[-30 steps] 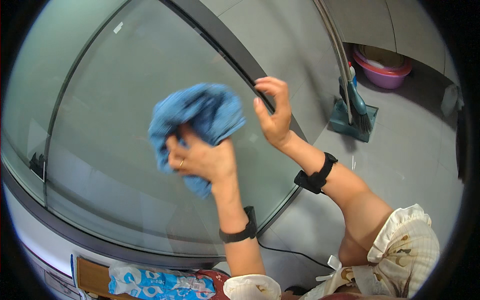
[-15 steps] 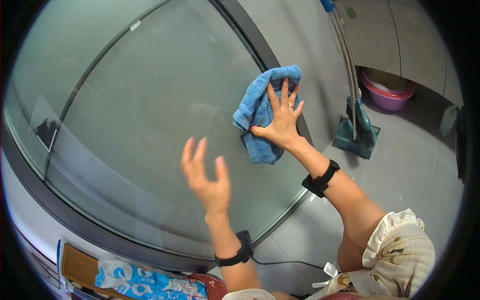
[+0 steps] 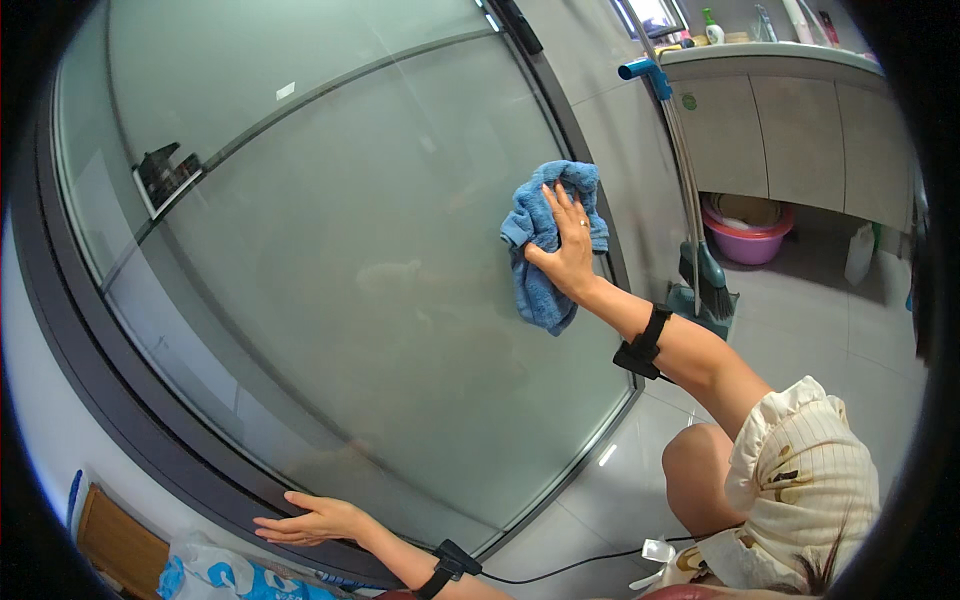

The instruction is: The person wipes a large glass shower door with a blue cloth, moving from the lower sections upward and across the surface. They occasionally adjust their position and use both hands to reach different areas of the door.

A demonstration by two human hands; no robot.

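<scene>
My right hand (image 3: 571,246) presses a bunched blue towel (image 3: 540,298) onto a large frosted glass door (image 3: 370,250), close to its dark right-hand frame. The fingers reach up over the cloth, and the thumb points out to the left. A ring shows on one finger. My left hand (image 3: 318,521) is open and holds nothing, its fingers stretched out to the left by the door's dark lower frame (image 3: 215,470). Whether it touches the frame I cannot tell. Both forearms wear black straps.
A broom (image 3: 712,285) and a teal dustpan (image 3: 690,303) stand right of the door. Behind them, basins (image 3: 748,245) sit under a cabinet (image 3: 790,140) topped with bottles. A blue-and-white plastic package (image 3: 225,570) and a brown board (image 3: 120,540) lie at lower left. A black cable (image 3: 560,578) crosses below.
My left hand has dropped from in front of the glass to the lower left, near the frame. The right hand and towel stay on the glass by the right frame. The whole view has shifted upward.
</scene>
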